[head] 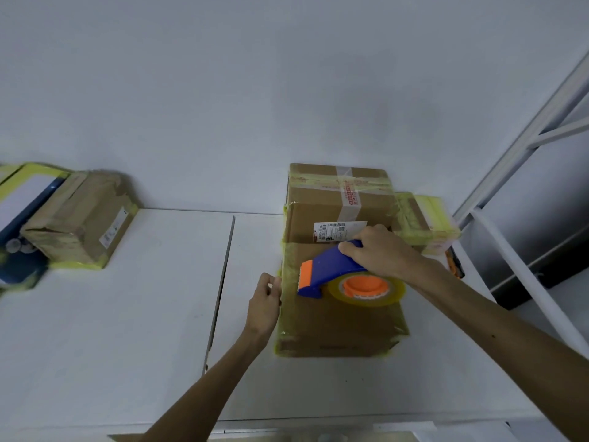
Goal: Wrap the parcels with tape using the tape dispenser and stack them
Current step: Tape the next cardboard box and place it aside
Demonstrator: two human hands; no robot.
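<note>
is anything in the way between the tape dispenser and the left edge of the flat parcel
Nothing visible lies on the cardboard between them. The right hand grips the tape dispenser on the flat parcel; only the left hand is at that edge.

We are seeing matt brown cardboard on the near parcel [341,320], its edges shining with glossy yellowish tape [287,271]. The tape dispenser [331,269] is showing smooth plastic, and the table [127,314] is looking matt.

Dim, flat bluish light; soft shadows; wide-angle edge bending; left edge motion-blurred.
</note>
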